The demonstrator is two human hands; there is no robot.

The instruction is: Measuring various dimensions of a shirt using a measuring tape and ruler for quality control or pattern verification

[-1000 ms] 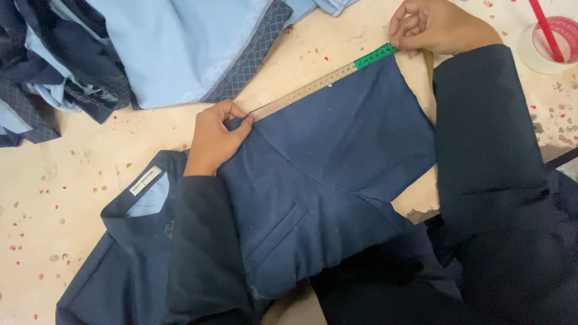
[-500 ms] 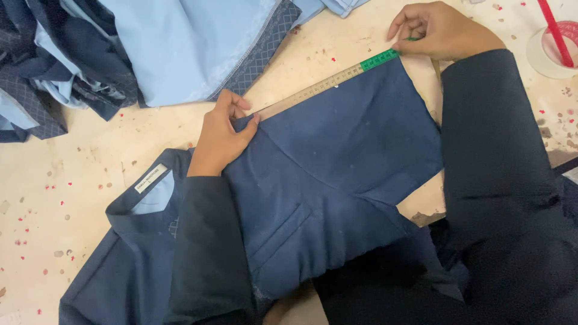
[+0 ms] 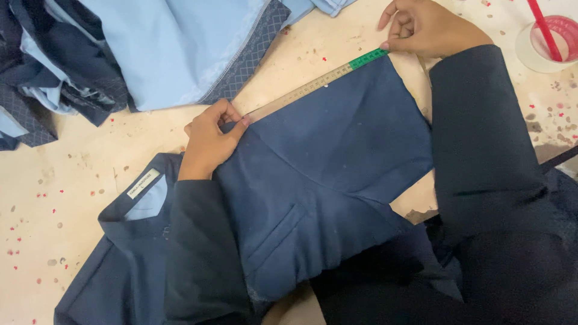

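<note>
— Measuring tape (image 3: 313, 83) runs taut and slanted along the top edge of our navy garment panel (image 3: 337, 168), middle of the frame; it is tan, with a green end at the upper right.

— We pinch that green end with our right hand (image 3: 430, 30), fingers curled shut on it. Our left hand (image 3: 211, 141) pins the other end at centre left, thumb and fingers closed.

— The panel looks like smooth woven cloth, with a slanted welt pocket (image 3: 274, 238) lower down.

— A small white rectangular label (image 3: 143, 183) sits inside the collar at lower left. Pale blue fabric (image 3: 174, 48) lies piled at the upper left.

— At the upper right we see a clear round cup (image 3: 536, 51) holding a red stick (image 3: 543, 27).
</note>
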